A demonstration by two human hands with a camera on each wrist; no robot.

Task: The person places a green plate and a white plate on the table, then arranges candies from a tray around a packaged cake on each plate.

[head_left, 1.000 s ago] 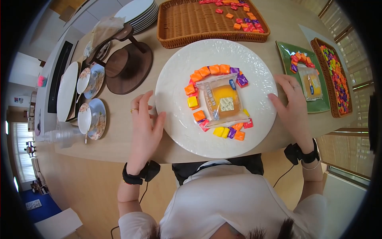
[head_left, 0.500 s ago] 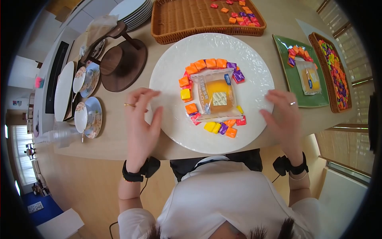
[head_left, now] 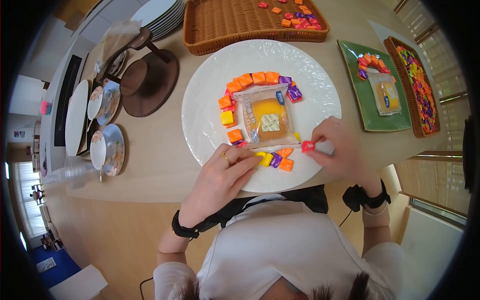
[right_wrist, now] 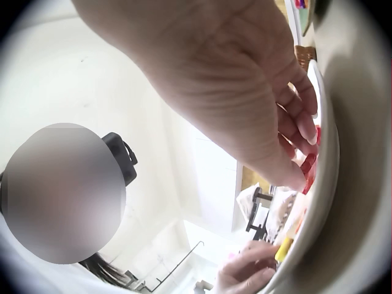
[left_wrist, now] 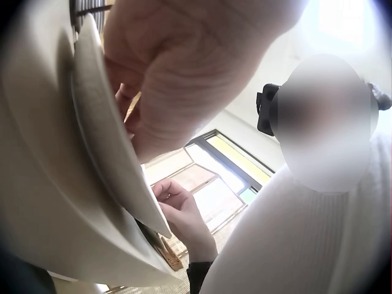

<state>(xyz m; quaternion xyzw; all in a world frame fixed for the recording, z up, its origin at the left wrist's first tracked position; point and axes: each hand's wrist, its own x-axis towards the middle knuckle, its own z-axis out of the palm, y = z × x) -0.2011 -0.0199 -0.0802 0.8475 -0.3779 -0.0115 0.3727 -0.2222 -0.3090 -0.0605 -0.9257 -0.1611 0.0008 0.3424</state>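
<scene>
"How does your right hand stand?"

"I have its thumb and forefinger drawn nearly together, pinching a red square over the white plate, near the packaged bun's lower right corner."

"And the left hand?"

"Fingers bent, tips touching the yellow squares. Whether they grip one, I can't tell from here."

"Further out?"

"The bun lies mid-plate, partly ringed by coloured squares. On the desk, I see a wicker tray beyond and a green plate rightward."
</scene>
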